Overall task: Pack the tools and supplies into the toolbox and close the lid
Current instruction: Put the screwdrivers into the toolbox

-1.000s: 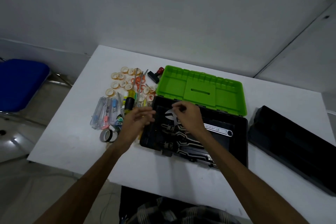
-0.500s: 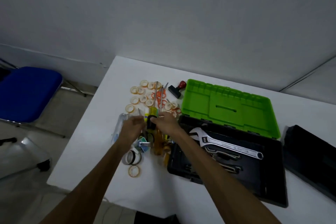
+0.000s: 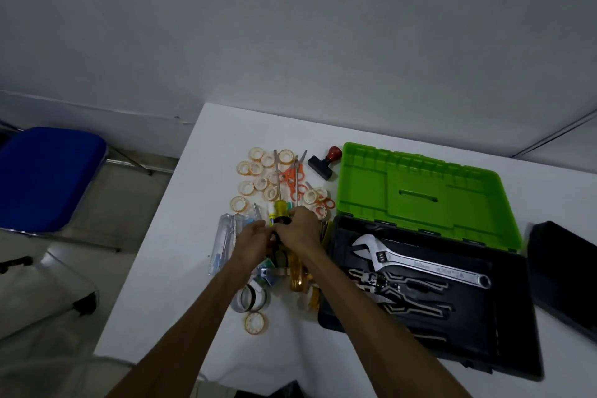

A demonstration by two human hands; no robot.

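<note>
The black toolbox base (image 3: 504, 329) lies open at the right, and its green lid (image 3: 361, 191) is folded back behind it. Inside lie a silver adjustable wrench (image 3: 420, 263) and pliers (image 3: 397, 284). Left of the box is a pile of supplies. My right hand (image 3: 298, 228) and my left hand (image 3: 253, 241) meet over this pile. Both grip the handle of a yellow and black screwdriver (image 3: 280, 208), whose shaft points away from me. An amber-handled screwdriver (image 3: 297, 275) lies partly hidden under my right forearm.
Several tape rolls (image 3: 255, 168), orange scissors (image 3: 292, 176) and a red-knobbed stamp (image 3: 324, 161) lie behind the hands. Clear plastic cases (image 3: 223, 239) and larger tape rolls (image 3: 252, 299) lie at the left and front. A black tray (image 3: 565, 271) sits right of the toolbox. A blue chair (image 3: 48, 178) stands left of the table.
My right hand left the wrench and pliers in the toolbox and moved left to the pile. Both hands now hold the yellow and black screwdriver. My view shifted left.
</note>
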